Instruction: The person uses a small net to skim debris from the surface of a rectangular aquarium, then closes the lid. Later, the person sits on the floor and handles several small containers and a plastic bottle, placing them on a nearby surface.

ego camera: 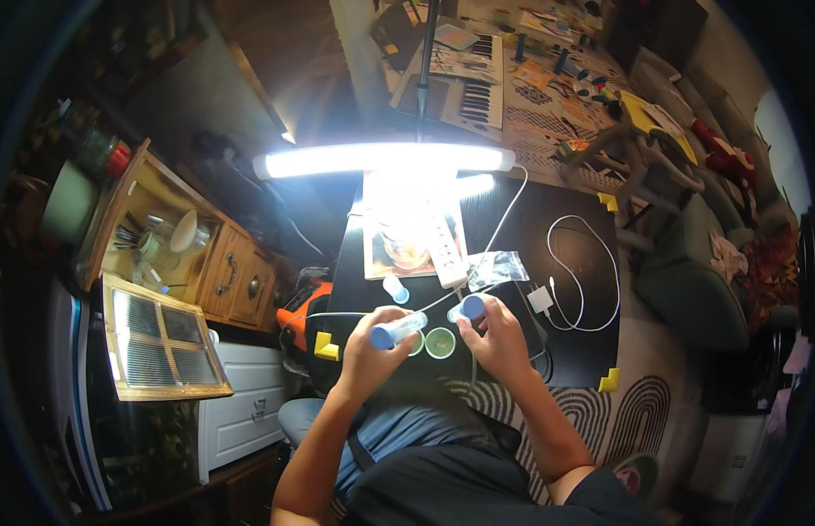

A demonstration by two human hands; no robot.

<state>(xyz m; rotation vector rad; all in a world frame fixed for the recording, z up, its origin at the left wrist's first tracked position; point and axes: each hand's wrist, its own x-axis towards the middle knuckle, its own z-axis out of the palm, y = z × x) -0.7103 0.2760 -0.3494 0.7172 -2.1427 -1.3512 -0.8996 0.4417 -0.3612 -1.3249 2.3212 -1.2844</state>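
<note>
My left hand (376,355) is closed around a clear plastic tube with a blue end (383,336), held tilted above the black table (578,263). A second small tube with a blue end (472,306) is gripped between the thumb and fingers of my right hand (496,335). Below and between the hands stand two round green containers, one seen whole (440,343), the other (417,343) partly hidden by my left hand. A third small container with a blue end (397,290) lies just beyond my left hand.
A white power strip (447,256) lies on a picture-covered sheet (378,260), beside a clear plastic bag (498,268). A white charger (540,299) with a looped cable lies at the right. Yellow guards (326,346) cover table corners. A bright tube lamp (387,161) spans the far side.
</note>
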